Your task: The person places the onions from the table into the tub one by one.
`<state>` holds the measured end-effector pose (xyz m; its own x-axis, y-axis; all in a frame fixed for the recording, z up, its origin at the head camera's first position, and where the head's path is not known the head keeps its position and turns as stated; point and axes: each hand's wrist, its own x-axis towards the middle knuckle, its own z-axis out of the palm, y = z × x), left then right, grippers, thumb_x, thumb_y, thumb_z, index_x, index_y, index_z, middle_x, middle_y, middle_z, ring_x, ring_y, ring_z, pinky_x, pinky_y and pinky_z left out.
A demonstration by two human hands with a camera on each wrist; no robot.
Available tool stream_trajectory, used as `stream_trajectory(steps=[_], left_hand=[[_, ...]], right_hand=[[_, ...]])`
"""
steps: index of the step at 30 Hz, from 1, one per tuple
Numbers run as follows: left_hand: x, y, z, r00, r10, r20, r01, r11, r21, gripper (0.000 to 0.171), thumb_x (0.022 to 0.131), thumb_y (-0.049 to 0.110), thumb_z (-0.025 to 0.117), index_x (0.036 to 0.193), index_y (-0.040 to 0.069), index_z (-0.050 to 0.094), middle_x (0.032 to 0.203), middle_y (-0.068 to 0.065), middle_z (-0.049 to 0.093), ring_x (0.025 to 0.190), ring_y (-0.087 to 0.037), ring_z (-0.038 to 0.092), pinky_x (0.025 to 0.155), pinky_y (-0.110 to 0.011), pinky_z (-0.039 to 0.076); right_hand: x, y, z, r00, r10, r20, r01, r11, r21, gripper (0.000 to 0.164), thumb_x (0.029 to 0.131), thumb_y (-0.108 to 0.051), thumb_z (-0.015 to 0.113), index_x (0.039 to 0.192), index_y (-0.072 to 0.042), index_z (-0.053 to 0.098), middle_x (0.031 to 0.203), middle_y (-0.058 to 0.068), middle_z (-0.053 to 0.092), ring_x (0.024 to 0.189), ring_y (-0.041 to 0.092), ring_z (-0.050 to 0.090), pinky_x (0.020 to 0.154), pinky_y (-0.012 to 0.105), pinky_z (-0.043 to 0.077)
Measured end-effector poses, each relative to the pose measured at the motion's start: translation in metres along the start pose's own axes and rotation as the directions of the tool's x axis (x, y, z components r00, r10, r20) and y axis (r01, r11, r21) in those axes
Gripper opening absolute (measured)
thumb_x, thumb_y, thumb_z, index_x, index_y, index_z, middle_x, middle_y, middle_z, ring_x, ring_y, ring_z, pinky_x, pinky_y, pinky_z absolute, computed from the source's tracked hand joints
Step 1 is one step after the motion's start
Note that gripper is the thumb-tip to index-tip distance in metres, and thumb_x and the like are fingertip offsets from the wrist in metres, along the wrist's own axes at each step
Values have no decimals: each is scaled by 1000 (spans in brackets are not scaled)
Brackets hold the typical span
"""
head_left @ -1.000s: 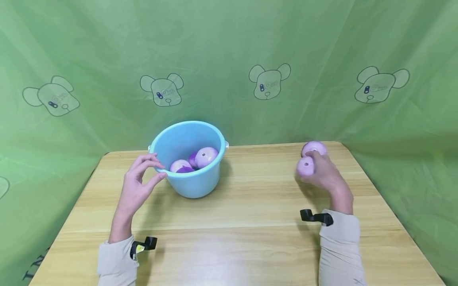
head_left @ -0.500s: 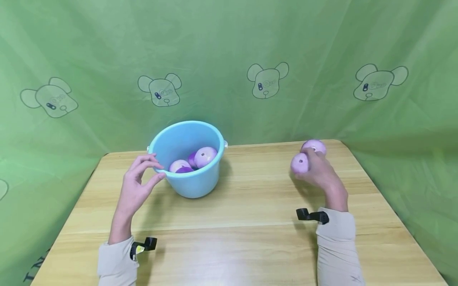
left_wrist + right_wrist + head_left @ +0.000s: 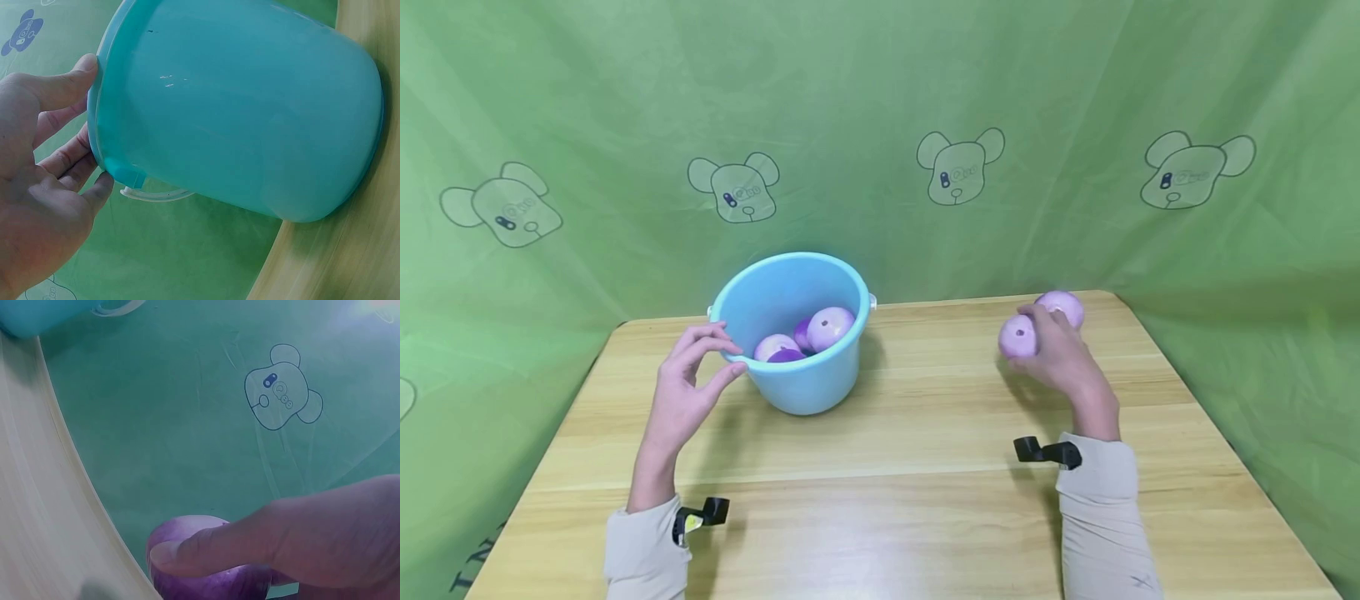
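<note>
A light blue bucket [image 3: 808, 387] stands at the back left of the table, with several purple-and-white onions [image 3: 831, 329] in it. My left hand [image 3: 688, 392] pinches its rim at the left, the thumb outside and some fingers behind the rim in the left wrist view. Toward the right, a purple onion [image 3: 1018, 337] is gripped in my right hand [image 3: 1063, 358]. Its shadow falls on the wood below, so it appears lifted. In the right wrist view, the thumb [image 3: 206, 550] lies across that onion. Another onion [image 3: 1066, 305] sits behind this hand, partly hidden by it.
The wooden table [image 3: 865, 517] reaches back to a green curtain [image 3: 850, 108] printed with bear faces, which also hangs at both sides. A white bucket handle [image 3: 159, 195] hangs by the rim in the left wrist view.
My right hand has moved left and a little away from me with its onion, drawing off from the onion behind. The left hand and bucket stay nearly where they were.
</note>
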<state>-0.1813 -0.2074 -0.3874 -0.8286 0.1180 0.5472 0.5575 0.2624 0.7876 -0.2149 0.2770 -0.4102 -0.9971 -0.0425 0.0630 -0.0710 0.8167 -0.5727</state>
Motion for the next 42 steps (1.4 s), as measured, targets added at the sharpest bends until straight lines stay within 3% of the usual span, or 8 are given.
stream_trajectory(steps=[5, 12, 15, 18, 25, 35, 42], left_hand=[[0, -2, -1, 1000, 9, -4, -9, 1000, 1, 15, 84, -19, 71, 98, -16, 67, 116, -13, 57, 133, -46, 44, 124, -34, 32], [-1, -29, -4, 1000, 8, -12, -8, 1000, -7, 18, 83, -20, 72, 99, -12, 69, 118, -24, 55, 136, -39, 45, 125, -35, 31], [-1, -33, -5, 1000, 9, -14, -9, 1000, -9, 20, 83, -20, 73, 99, -9, 70, 119, -26, 55, 136, -37, 46, 125, -35, 31], [-2, -30, -5, 1000, 12, -16, -12, 1000, -6, 19, 83, -20, 73, 99, -10, 69, 118, -24, 56, 136, -39, 46, 124, -36, 31], [-1, -3, -2, 1000, 13, -9, -13, 1000, 5, 15, 84, -19, 72, 98, -14, 67, 115, -19, 57, 133, -44, 45, 124, -36, 33], [0, -1, -2, 1000, 9, -5, -9, 1000, 3, 15, 84, -18, 72, 98, -13, 68, 115, -14, 57, 134, -43, 46, 124, -37, 33], [1, 0, -2, 1000, 10, 3, -10, 1000, 4, 14, 85, -18, 72, 98, -13, 68, 116, -24, 57, 134, -42, 46, 124, -37, 32]], right_hand=[[1, -5, 2, 1000, -20, -11, 20, 1000, -16, 84, 82, -12, 84, 151, 0, 36, 142, 39, 37, 119, 60, 48, 97, 79, 43], [2, -11, 6, 999, -50, -21, 50, 999, -13, 81, 82, -10, 83, 150, 0, 38, 141, 38, 38, 119, 59, 49, 98, 79, 42], [3, -12, 7, 998, -64, -29, 63, 998, -9, 82, 82, -9, 83, 150, 0, 39, 140, 37, 40, 119, 58, 50, 99, 78, 42], [4, -14, 8, 996, -76, -36, 76, 997, -7, 82, 81, -7, 84, 150, 0, 39, 138, 37, 42, 118, 56, 50, 99, 78, 42], [7, -20, 12, 994, -104, -23, 104, 995, 3, 82, 81, -7, 85, 149, 0, 40, 138, 35, 46, 122, 53, 49, 102, 77, 40], [9, -25, 19, 992, -126, -12, 126, 992, 0, 82, 81, -5, 84, 150, -1, 40, 139, 36, 44, 123, 55, 49, 104, 77, 38], [8, -29, 21, 990, -137, -19, 137, 990, 10, 82, 81, -6, 85, 150, -2, 41, 138, 35, 45, 122, 54, 50, 102, 77, 41]])
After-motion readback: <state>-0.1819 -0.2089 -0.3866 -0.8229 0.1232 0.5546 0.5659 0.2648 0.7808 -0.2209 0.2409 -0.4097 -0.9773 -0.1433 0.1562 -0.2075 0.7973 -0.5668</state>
